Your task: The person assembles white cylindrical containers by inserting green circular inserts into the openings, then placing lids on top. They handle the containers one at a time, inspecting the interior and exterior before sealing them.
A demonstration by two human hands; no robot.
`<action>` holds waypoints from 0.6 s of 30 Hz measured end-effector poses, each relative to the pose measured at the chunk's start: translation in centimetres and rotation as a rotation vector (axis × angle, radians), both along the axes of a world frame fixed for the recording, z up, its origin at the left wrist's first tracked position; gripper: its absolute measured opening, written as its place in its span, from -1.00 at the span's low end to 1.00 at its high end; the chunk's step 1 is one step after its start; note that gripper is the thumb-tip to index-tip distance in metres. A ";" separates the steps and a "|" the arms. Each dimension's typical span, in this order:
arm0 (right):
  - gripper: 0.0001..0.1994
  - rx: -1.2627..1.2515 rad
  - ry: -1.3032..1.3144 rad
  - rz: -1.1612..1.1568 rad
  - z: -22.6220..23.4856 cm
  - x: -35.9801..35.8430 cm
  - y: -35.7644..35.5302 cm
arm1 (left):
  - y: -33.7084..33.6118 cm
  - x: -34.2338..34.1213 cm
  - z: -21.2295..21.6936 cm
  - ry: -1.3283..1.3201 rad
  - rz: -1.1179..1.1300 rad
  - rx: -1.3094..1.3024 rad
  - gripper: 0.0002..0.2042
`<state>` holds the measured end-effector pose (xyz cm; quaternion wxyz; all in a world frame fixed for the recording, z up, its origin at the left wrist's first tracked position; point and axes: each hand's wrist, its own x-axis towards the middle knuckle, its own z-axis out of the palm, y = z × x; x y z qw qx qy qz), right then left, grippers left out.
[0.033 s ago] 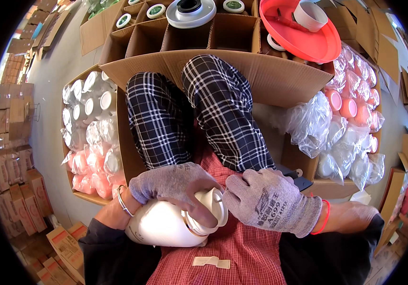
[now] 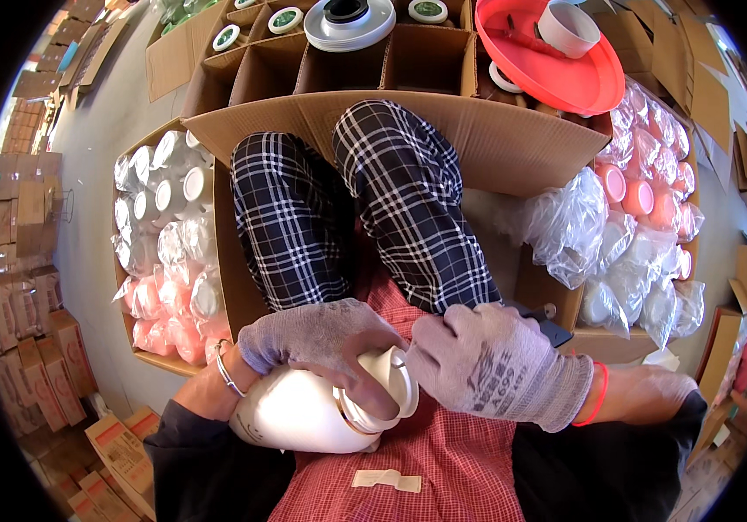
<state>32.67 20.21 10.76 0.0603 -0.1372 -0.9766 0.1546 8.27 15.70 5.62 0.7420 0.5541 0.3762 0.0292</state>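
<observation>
A white flask-shaped bottle [image 2: 282, 413] lies tilted across my lap, its wide mouth toward the right. My left hand [image 2: 325, 348], in a grey knitted glove with a darker palm, is closed over the bottle's neck, thumb against the white collar [image 2: 401, 391]. Right beside the mouth, my right hand [image 2: 486, 361] is a gloved fist with its knuckles up. Its fingertips are turned under and hidden, so what they hold, if anything, does not show. A bracelet circles my left wrist and a red cord my right.
Ahead stands a divided carton [image 2: 391, 109] with a white round part [image 2: 351, 26] and a red basin [image 2: 556, 52] on top. Cartons of plastic-wrapped white and pink bottles flank me, left [image 2: 169, 235] and right [image 2: 643, 217]. A dark flat object [image 2: 554, 333] lies beyond my right hand.
My right hand has turned slightly at the wrist beside the bottle's mouth. My left hand and the bottle stay nearly still.
</observation>
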 end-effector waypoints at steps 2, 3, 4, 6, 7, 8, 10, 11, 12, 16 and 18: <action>-0.76 -0.037 -0.058 0.065 1.3 -0.4 1.2 | -0.4 0.0 -0.2 -0.014 0.026 -0.031 -0.41; -0.76 -0.043 -0.086 0.082 1.4 -0.5 1.3 | 0.0 0.2 0.0 -0.001 -0.029 -0.031 -0.44; -0.75 -0.047 -0.113 0.099 1.4 -0.5 1.4 | 0.7 0.6 0.5 0.012 -0.084 -0.031 -0.48; -0.75 -0.096 -0.137 0.113 1.6 -0.5 1.6 | 2.1 1.5 2.2 0.104 -0.188 -0.008 -0.47; -0.76 -0.135 -0.130 0.116 1.9 -0.5 2.0 | 2.7 1.7 2.7 0.151 -0.235 0.006 -0.47; -0.76 -0.173 -0.123 0.120 2.0 -0.5 2.2 | 2.9 1.6 2.7 0.116 -0.226 -0.016 -0.43; -0.84 -0.273 -0.132 0.079 1.3 0.3 1.4 | 3.2 1.3 2.6 0.044 -0.206 -0.060 -0.35; -0.87 -0.324 -0.137 0.058 0.7 0.8 0.8 | 3.3 1.2 2.5 0.015 -0.191 -0.061 -0.35; -0.88 -0.344 -0.156 0.025 0.1 1.0 0.3 | 3.4 1.1 2.2 -0.018 -0.184 -0.066 -0.35; -0.85 -0.381 -0.095 -0.040 -1.9 1.9 -0.7 | 4.2 1.1 1.7 -0.066 -0.230 -0.050 -0.37; -0.84 -0.353 -0.165 0.017 -0.9 1.9 -0.5 | 3.3 1.5 2.9 -0.023 -0.191 -0.050 -0.37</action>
